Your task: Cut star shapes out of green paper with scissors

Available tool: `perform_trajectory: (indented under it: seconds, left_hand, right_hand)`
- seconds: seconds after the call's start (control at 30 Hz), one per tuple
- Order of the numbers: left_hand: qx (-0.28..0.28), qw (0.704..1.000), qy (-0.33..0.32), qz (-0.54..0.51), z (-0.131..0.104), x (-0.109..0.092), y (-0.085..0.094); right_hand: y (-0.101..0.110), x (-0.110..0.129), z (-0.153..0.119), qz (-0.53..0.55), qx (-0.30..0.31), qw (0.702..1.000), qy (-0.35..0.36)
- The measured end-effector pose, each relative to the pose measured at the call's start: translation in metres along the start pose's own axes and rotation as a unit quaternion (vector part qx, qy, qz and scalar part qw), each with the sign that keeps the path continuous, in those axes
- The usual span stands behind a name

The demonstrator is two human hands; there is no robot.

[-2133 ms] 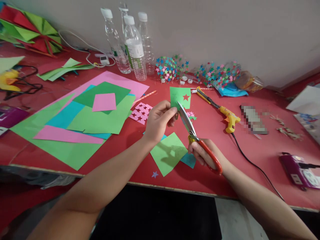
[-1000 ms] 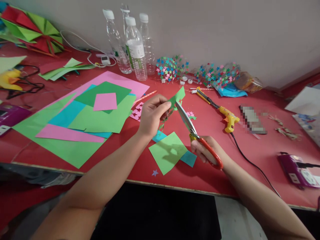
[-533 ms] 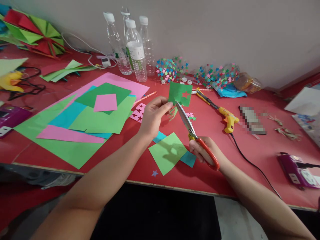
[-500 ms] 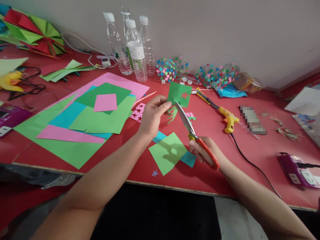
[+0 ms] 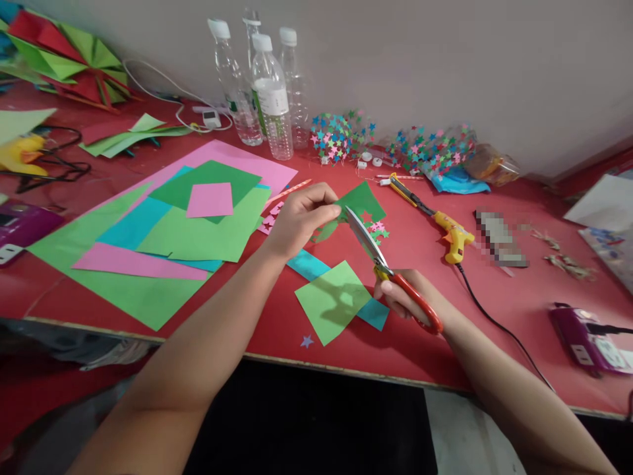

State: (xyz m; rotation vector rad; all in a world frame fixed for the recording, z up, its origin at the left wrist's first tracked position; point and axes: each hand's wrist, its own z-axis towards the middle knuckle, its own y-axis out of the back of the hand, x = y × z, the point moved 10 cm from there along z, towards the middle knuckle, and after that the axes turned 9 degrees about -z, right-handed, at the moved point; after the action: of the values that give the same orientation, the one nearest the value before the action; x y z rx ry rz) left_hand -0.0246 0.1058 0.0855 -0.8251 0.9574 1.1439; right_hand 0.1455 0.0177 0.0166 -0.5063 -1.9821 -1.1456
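My left hand (image 5: 304, 221) pinches a dark green sheet of paper (image 5: 363, 200) between thumb and fingers, above the red table. A star-shaped gap near the sheet's lower right edge shows the red beneath. My right hand (image 5: 408, 297) is closed around the red handles of a pair of scissors (image 5: 366, 234). The blades point up and left, their tips at the paper just beside my left fingertips; they look nearly closed. Below lie a light green square (image 5: 333, 303) and a blue paper strip (image 5: 306, 265). Small pink and green stars (image 5: 380, 231) lie behind the blades.
Stacked coloured sheets (image 5: 163, 290) cover the left side. Several plastic bottles (image 5: 274, 109) stand by the wall near star-covered balls (image 5: 332, 135). On the right are a yellow glue gun (image 5: 451, 234) with its cord, a cutter (image 5: 403, 191) and a purple power strip (image 5: 591, 340).
The green paper has turned and tilted in my left hand, its outer edge swinging lower and to the right. My left hand moved slightly left; the scissors stay almost in place.
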Motion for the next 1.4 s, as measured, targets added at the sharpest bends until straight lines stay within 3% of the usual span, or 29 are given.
perform_trajectory:
  seconds: [0.27,0.33,0.47,0.53,0.63,0.7,0.93,1.4]
  left_hand:
    - [0.059,0.996,-0.048,0.056,0.003,-0.011,-0.008]
    - [0.021,0.995,-0.073,0.062,0.003,-0.014,-0.003]
    - [-0.117,0.982,-0.127,0.072,-0.01,-0.027,0.012]
    - [-0.099,0.99,-0.084,0.056,-0.013,-0.02,0.001]
    - [0.011,0.998,0.055,-0.003,-0.017,0.009,-0.029]
    - [0.022,0.994,0.097,-0.055,-0.019,0.02,-0.036]
    - [-0.061,0.989,0.06,-0.12,-0.015,0.022,-0.019]
    - [-0.093,0.99,0.026,-0.105,-0.017,0.016,-0.013]
  right_hand:
    - [-0.001,-0.008,0.001,0.018,-0.017,0.999,-0.035]
    - [-0.001,-0.01,0.001,0.028,-0.028,0.998,-0.048]
    - [0.003,-0.011,0.001,0.041,-0.058,0.996,-0.049]
    - [0.004,-0.009,0.002,0.047,-0.064,0.996,-0.034]
    - [0.003,-0.008,0.004,0.053,-0.059,0.997,-0.017]
    - [0.001,-0.008,0.004,0.05,-0.055,0.997,-0.014]
    - [-0.003,-0.014,0.004,0.048,-0.045,0.997,-0.047]
    - [-0.006,0.0,0.001,0.015,-0.011,1.0,0.018]
